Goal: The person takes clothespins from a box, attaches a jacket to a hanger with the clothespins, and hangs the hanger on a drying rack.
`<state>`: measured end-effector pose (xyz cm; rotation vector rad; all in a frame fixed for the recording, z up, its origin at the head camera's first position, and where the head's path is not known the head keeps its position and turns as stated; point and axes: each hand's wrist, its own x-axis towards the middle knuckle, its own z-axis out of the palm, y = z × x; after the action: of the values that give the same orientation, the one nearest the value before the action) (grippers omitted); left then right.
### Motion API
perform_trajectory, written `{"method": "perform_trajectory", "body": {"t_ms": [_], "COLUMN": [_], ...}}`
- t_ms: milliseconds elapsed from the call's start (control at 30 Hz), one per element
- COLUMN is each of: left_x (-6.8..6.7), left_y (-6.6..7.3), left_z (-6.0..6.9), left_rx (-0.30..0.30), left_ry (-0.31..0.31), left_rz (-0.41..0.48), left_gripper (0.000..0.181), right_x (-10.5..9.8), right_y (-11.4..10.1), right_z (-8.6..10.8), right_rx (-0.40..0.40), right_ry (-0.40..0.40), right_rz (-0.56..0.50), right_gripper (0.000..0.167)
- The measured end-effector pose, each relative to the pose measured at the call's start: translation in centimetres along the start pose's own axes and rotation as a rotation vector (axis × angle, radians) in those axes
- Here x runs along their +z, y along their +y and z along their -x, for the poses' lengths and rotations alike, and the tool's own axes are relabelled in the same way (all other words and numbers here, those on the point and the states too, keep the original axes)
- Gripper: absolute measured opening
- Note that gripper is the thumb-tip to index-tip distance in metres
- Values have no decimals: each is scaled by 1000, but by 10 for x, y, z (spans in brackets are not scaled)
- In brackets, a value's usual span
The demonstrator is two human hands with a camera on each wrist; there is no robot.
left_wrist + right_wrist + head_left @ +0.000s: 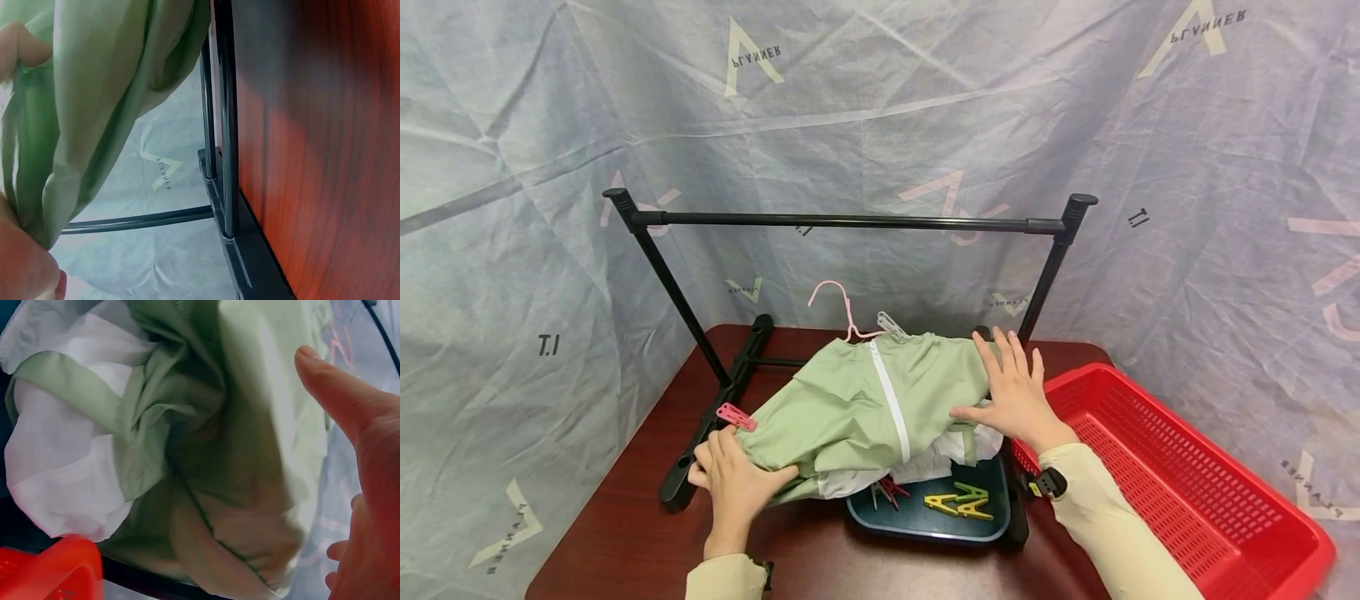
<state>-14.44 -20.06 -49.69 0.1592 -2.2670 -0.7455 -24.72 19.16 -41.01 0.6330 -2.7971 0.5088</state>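
Note:
A light green garment (842, 408) with a white zip and white lining hangs from a pink hanger (850, 312). A pink clothespin (736, 417) sits at its left edge and a pale grey clothespin (892, 325) at its top. At the lower left corner my left hand (730, 475) grips the cloth; the left wrist view has the green fabric (106, 94) bunched between thumb and fingers. My right hand (1017, 396) is spread, fingers straight, by the garment's right edge. In the right wrist view the thumb (340, 394) stands out beside the cloth, and whether it touches is unclear.
Behind the garment stands a black rack with a crossbar (850, 221). Under the garment, a dark blue tray (925, 532) holds yellow, green and red clothespins. A red basket (1180, 467) stands at the right of the dark red table (625, 533).

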Motion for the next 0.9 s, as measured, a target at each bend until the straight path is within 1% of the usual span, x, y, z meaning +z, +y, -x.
{"method": "perform_trajectory", "body": {"t_ms": [100,333,567,900], "left_x": [0,-3,-3,-2], "left_y": [-1,1,2,1], "left_z": [0,-1,0,1], "left_rx": [9,-4,31,35], "left_ry": [-1,-17,-16,-17], "left_rz": [4,5,15,21], "left_gripper": [104,102,101,100], "right_x": [4,12,20,33], "right_y": [3,6,10,16], "right_z": [0,-1,0,0], "right_rx": [-10,-29,-41,-71], "right_ry": [0,5,-6,34], "right_rz": [11,13,16,40], "right_gripper": [121,121,120,118]}}
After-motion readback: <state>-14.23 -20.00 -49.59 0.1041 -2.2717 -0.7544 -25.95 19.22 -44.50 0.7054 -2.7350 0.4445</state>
